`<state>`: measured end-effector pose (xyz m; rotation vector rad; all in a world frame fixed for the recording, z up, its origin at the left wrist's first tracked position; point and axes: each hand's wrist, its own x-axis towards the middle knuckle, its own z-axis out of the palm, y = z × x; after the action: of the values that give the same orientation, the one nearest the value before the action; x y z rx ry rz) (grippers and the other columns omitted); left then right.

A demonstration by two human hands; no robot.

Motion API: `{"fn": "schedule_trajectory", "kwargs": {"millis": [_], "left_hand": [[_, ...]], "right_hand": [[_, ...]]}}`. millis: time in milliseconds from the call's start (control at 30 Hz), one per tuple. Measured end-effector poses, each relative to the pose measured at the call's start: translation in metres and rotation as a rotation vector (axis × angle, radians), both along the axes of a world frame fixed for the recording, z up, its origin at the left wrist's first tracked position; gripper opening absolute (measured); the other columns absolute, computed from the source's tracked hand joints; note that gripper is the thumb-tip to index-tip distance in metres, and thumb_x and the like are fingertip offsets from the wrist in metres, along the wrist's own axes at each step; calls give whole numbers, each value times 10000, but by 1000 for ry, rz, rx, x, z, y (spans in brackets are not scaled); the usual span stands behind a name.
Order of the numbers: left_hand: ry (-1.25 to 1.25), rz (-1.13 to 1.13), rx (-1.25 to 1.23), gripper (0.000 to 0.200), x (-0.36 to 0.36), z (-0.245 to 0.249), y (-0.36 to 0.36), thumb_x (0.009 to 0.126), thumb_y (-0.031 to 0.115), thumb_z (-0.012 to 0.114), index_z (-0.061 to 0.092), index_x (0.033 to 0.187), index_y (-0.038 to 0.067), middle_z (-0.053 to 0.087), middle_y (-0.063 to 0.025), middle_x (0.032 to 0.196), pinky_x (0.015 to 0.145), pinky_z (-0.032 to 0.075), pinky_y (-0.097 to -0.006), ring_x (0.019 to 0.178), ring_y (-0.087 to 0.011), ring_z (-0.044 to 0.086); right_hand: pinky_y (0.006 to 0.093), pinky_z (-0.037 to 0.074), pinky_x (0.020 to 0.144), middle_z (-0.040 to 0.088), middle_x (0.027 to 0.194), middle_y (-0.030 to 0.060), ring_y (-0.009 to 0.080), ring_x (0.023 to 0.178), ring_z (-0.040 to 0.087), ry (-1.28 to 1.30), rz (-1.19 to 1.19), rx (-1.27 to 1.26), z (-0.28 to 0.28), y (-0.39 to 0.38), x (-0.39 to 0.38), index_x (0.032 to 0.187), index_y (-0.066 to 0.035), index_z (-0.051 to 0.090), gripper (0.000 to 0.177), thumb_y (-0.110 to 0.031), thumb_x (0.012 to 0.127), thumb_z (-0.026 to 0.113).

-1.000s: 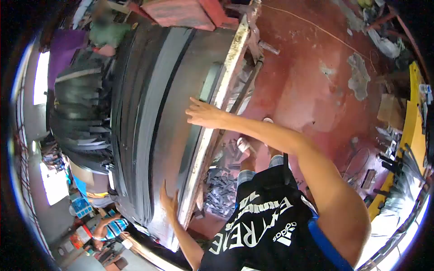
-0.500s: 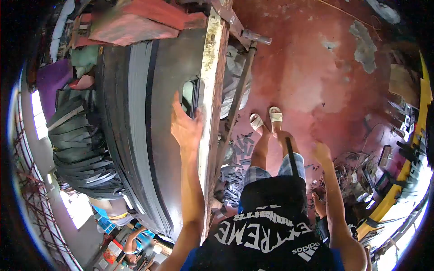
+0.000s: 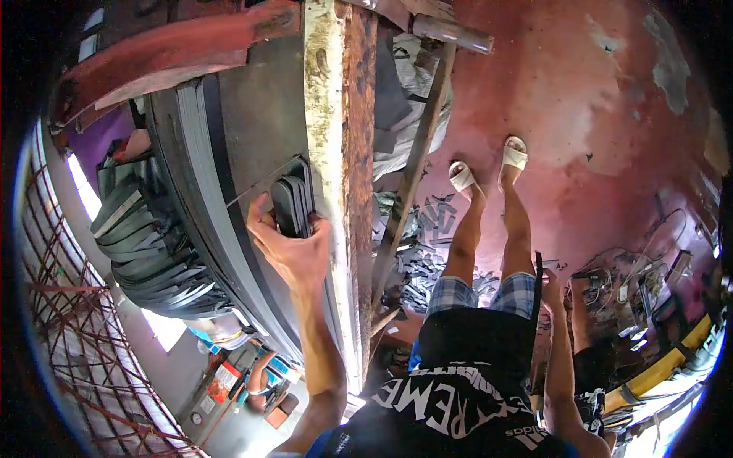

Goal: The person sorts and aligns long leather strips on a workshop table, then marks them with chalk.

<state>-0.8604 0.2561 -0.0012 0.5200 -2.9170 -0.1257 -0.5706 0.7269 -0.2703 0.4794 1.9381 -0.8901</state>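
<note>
My left hand (image 3: pixel 294 248) is closed around a small stack of dark, flat pieces with rounded ends (image 3: pixel 290 197), thumb on one side and fingers on the other. The stack lies on the dark worktop (image 3: pixel 263 114), against its pale wooden edge beam (image 3: pixel 324 91). Down by my right thigh, my right hand (image 3: pixel 551 291) has its fingers curled. A narrow black strip (image 3: pixel 538 278) runs right beside them, and whether they grip it is hidden.
Long dark strips (image 3: pixel 202 153) lie along the worktop, with a heap of black strips (image 3: pixel 156 252) beyond. A red beam (image 3: pixel 175 61) crosses the far end. Dark offcuts (image 3: pixel 424 275) litter the floor by my feet. Cables (image 3: pixel 611 278) lie right. Another person (image 3: pixel 259 382) is at lower left.
My left hand has gone from spread fingers beside the stack to closed around it. My right hand has drawn back toward my thigh, and my view has shifted.
</note>
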Motion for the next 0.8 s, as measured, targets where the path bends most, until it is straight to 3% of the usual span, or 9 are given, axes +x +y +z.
{"fn": "schedule_trajectory", "kwargs": {"millis": [100, 167, 200, 300, 400, 500, 633, 800], "left_hand": [[14, -2, 29, 747, 3, 2, -4, 631, 83, 728, 448, 1322, 48, 566, -215, 1167, 877, 442, -458, 1005, -388, 529], [-217, 45, 17, 799, 1, 11, -2, 675, 56, 766, 388, 1373, -34, 558, -237, 1223, 1019, 415, -428, 1123, -363, 562], [-216, 56, 17, 799, -1, 13, -2, 675, 56, 766, 388, 1373, -34, 558, -237, 1223, 1019, 415, -428, 1123, -363, 562], [-154, 32, 188, 757, -8, 13, -2, 732, 68, 777, 399, 1381, -18, 579, -240, 1184, 956, 460, -409, 1054, -327, 594], [-14, -4, 270, 728, -16, 10, 1, 725, 48, 783, 425, 1359, 37, 638, -195, 987, 766, 529, -386, 852, -309, 662], [-10, 42, 215, 710, -11, 8, 2, 716, 22, 785, 429, 1331, 12, 592, -146, 931, 758, 493, -344, 813, -236, 586], [36, 71, 304, 685, -15, 6, 4, 684, 11, 782, 453, 1285, 23, 572, -127, 891, 733, 487, -345, 771, -237, 567], [25, 80, 177, 640, -17, 5, 7, 648, 20, 785, 469, 1204, 22, 517, -114, 914, 748, 479, -351, 814, -243, 547]], "right_hand": [[363, 546, 778, 700, 1043, 157, 286, 924, 687, 25, -182, -85, 0, 9, -12, 1150, -27, 631, 314, 14, 840, 609], [349, 545, 780, 705, 1035, 126, 240, 922, 682, 12, -164, -115, -1, 14, -22, 1148, -27, 636, 270, -28, 879, 613], [346, 543, 783, 701, 1036, 128, 234, 926, 678, 10, -148, -56, 1, 17, -24, 1149, -25, 636, 263, -37, 887, 612], [340, 538, 801, 691, 1027, 136, 225, 935, 670, -13, -164, -19, -3, 20, -26, 1144, -18, 636, 247, -58, 901, 622], [339, 531, 820, 692, 1067, 141, 231, 979, 667, 42, -98, -70, 0, 14, -33, 1165, -4, 622, 266, -108, 921, 608], [356, 533, 809, 684, 1081, 121, 238, 975, 658, 25, -154, -154, 2, 4, -46, 1160, -36, 624, 263, -118, 911, 645], [370, 533, 816, 689, 1072, 122, 248, 965, 664, 80, -112, -157, -3, -2, -52, 1162, -38, 623, 263, -143, 921, 637], [340, 521, 840, 697, 1038, 137, 229, 963, 669, 57, -134, -146, -2, -4, -58, 1143, -4, 632, 255, -102, 907, 627]]}}
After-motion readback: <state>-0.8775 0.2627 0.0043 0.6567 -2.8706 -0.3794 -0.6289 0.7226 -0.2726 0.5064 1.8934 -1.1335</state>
